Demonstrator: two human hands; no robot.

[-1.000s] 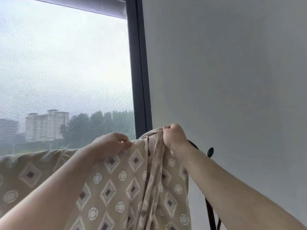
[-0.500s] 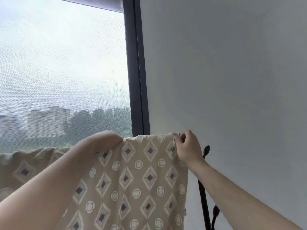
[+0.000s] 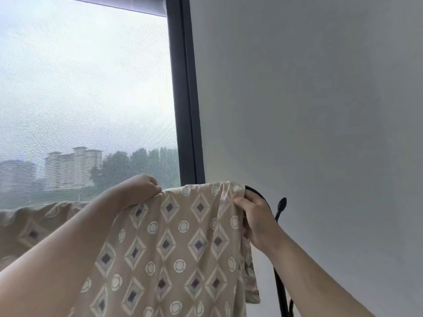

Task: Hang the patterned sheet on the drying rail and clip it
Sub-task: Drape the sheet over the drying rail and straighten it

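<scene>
Over the rail, beside the window corner: patterned sheet (image 3: 174, 248), beige with diamonds and rings, draped across the drying rail (image 3: 256, 192); its front hangs down toward the camera and more of it runs off to the left along the window
Left hand (image 3: 139, 191): fingers curled over the sheet's top edge, gripping the cloth
Right hand (image 3: 254, 216): thumb and fingers pinch the gathered right-hand edge of the sheet, just below the rail's end
Drying rail: only its black curved end shows, above the right knuckles; the rest is hidden under cloth
Black post (image 3: 280, 282): upright, topped by a small knob (image 3: 282, 203), just right of the right hand against the grey wall (image 3: 320, 110)
Window frame (image 3: 185, 99): dark, with hazy buildings (image 3: 71, 165) and trees (image 3: 137, 161) behind a mesh screen
</scene>
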